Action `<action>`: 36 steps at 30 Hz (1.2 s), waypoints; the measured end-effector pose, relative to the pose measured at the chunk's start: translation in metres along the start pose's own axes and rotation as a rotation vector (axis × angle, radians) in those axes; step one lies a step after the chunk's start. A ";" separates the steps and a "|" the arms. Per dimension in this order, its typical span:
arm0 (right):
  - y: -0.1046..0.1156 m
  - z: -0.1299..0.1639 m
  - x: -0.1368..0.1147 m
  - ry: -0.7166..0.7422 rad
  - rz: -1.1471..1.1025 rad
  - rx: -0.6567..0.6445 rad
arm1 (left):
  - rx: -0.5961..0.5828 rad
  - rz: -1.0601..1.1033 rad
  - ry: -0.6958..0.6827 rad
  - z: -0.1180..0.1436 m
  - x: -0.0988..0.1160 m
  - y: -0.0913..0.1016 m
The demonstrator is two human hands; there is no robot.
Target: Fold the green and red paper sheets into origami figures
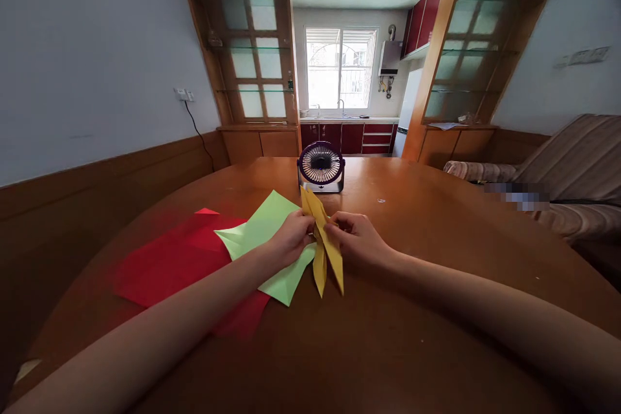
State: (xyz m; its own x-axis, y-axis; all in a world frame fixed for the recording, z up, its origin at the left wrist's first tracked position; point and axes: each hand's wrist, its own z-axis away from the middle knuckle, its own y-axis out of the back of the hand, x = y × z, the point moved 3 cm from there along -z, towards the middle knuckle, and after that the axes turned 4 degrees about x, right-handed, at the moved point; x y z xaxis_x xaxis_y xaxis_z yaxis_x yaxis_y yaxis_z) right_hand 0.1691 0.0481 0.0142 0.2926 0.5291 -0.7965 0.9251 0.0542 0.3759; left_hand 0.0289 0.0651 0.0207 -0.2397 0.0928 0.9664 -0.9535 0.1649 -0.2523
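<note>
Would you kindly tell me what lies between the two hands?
In the head view, the folded yellow paper lies between left hand and right hand, pinched by both.

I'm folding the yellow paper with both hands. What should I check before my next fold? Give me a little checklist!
1. Left hand pinching the folded yellow paper piece: ok.
2. Right hand pinching it from the other side: ok.
3. Creases lined up at the middle: cannot tell, fingers cover them.
4. Light green paper sheet out of the way: not ok, it lies under the left hand.
5. Red paper sheet flat on the round wooden table: ok.
6. Small purple desk fan apart from the papers: ok; whether it is blowing, cannot tell.
</note>
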 end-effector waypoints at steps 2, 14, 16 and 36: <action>0.003 0.000 -0.001 -0.007 0.039 0.042 | -0.006 0.002 0.000 0.001 0.002 -0.001; 0.018 -0.013 0.020 -0.076 -0.113 0.220 | 0.008 0.079 -0.066 0.001 0.010 0.001; 0.019 -0.012 0.019 -0.078 -0.098 0.221 | 0.004 0.073 -0.041 0.001 0.008 0.001; 0.018 -0.015 0.021 -0.197 -0.294 0.204 | -0.157 0.026 -0.098 -0.001 0.005 0.003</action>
State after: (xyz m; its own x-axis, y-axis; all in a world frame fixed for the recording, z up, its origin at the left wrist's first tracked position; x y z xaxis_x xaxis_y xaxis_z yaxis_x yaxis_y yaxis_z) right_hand 0.1878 0.0728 0.0115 0.0310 0.3429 -0.9389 0.9995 -0.0008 0.0327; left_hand 0.0248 0.0675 0.0251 -0.2883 0.0039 0.9575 -0.9083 0.3155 -0.2748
